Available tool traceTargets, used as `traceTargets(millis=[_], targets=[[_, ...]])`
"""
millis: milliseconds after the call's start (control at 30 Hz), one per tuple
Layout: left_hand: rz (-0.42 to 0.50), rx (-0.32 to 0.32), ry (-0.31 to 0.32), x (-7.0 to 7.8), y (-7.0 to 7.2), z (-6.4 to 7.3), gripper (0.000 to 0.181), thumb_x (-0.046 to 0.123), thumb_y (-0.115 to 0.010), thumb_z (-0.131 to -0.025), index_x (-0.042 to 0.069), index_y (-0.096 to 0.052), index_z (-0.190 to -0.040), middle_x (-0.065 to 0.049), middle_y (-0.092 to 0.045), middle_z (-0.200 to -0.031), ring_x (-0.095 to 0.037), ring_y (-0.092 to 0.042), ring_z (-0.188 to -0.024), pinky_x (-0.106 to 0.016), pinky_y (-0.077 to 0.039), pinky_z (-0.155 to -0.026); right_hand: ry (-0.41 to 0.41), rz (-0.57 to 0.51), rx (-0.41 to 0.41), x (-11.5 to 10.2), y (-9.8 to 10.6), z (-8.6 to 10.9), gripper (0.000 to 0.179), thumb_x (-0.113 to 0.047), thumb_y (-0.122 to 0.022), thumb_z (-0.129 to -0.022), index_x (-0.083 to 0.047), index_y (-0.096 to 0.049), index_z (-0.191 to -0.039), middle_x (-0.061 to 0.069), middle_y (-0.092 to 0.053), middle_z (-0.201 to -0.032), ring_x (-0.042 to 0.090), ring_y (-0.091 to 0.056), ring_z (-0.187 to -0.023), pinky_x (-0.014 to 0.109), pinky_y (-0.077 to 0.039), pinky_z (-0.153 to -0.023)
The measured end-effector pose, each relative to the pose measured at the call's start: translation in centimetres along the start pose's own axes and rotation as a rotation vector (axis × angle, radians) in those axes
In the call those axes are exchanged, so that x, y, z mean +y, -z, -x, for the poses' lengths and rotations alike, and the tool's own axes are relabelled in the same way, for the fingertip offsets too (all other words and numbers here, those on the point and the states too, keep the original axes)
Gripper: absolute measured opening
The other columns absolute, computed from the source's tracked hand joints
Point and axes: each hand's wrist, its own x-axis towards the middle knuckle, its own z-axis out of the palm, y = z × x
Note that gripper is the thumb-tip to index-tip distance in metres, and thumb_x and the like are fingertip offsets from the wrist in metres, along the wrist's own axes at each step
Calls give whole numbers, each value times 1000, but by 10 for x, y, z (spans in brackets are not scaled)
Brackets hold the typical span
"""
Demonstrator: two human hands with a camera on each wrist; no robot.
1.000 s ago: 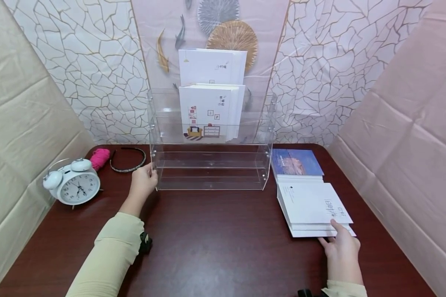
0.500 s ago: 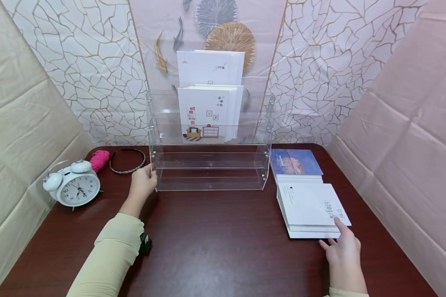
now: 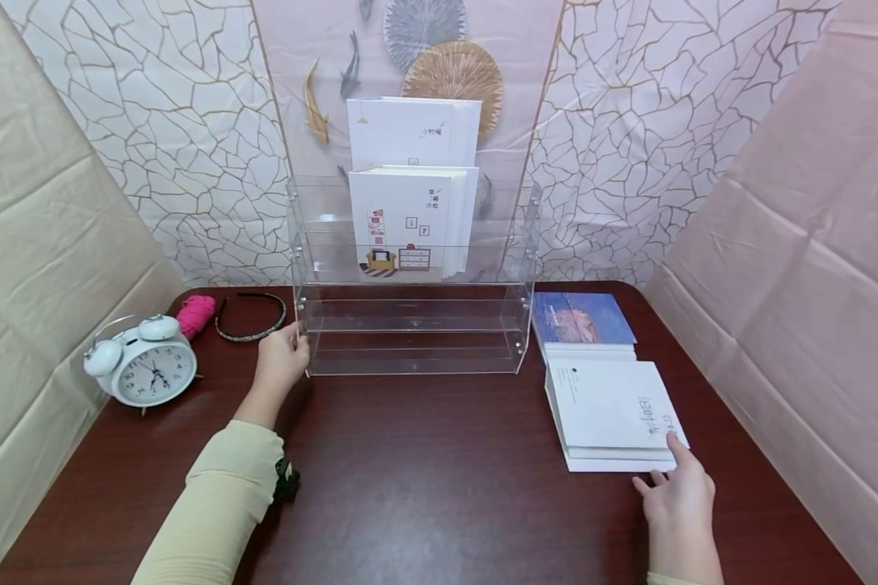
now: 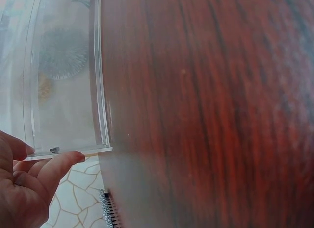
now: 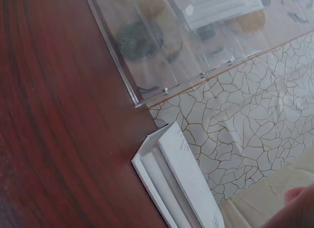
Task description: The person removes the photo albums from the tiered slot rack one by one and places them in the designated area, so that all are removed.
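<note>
At its lower left side, a clear acrylic rack [image 3: 413, 361] is gripped by my left hand [image 3: 281, 357]. Thumb and fingers lie on either side of its edge panel in the left wrist view. Two white picture books [image 3: 402, 219] lean in the rack's upper tiers, one behind the other. My right hand [image 3: 679, 496] is by the near right corner of a white book [image 3: 607, 402] on the table. Its thumb tip meets the cover's corner, and its other fingers spread just off the near edge. Only a bit of this hand shows in the right wrist view.
A blue-covered book [image 3: 585, 318] lies behind the white book, at the rack's right. On the left stand a white twin-bell alarm clock [image 3: 154, 374], a pink yarn bundle [image 3: 196, 314] and a dark glittery headband [image 3: 251, 335]. Fabric-covered walls enclose the dark table [image 3: 424, 487].
My right hand has drawn back a little toward me, and its fingers have come out from the white book's near edge. My left hand stays on the rack.
</note>
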Motion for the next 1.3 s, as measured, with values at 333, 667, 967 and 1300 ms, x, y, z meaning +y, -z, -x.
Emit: traceTargets(millis=[333,667,967,1300], targets=[[-10,-2,-3,-2,4,-4,33,1,-50,-88,-7,-61,-117,-16,-66,-69,-21,-53,-58,-38,-45,-60,311,101,-67,-28,-38,19,75,-28,-60,-91,-11,-15,-149,3,-20,-148,20,-26,-130,33,-29,-100],[-23,2,-2,-5,5,-5,34,1,-50,-86,-8,-61,-117,-11,-61,-57,-20,-50,-54,-37,-45,-59,843,6,-914,-79,-160,68,32,-2,-57,-91,14,-52,-119,24,-60,-114,33,-55,-108,35,-46,-87],[-9,39,-35,-5,0,-3,32,0,-51,-84,-8,-63,-113,-16,-66,-68,-27,-56,-65,-44,-47,-66,913,305,-993,-77,-274,55,35,-5,-54,-93,3,-49,-126,16,-52,-128,25,-47,-118,32,-40,-93],[5,54,-39,-6,-3,-3,32,0,-52,-83,-8,-64,-112,-19,-67,-74,-29,-59,-66,-45,-48,-67,831,558,-922,-45,-320,18,52,-8,-58,-92,1,-35,-137,17,-44,-136,24,-42,-125,29,-35,-100]])
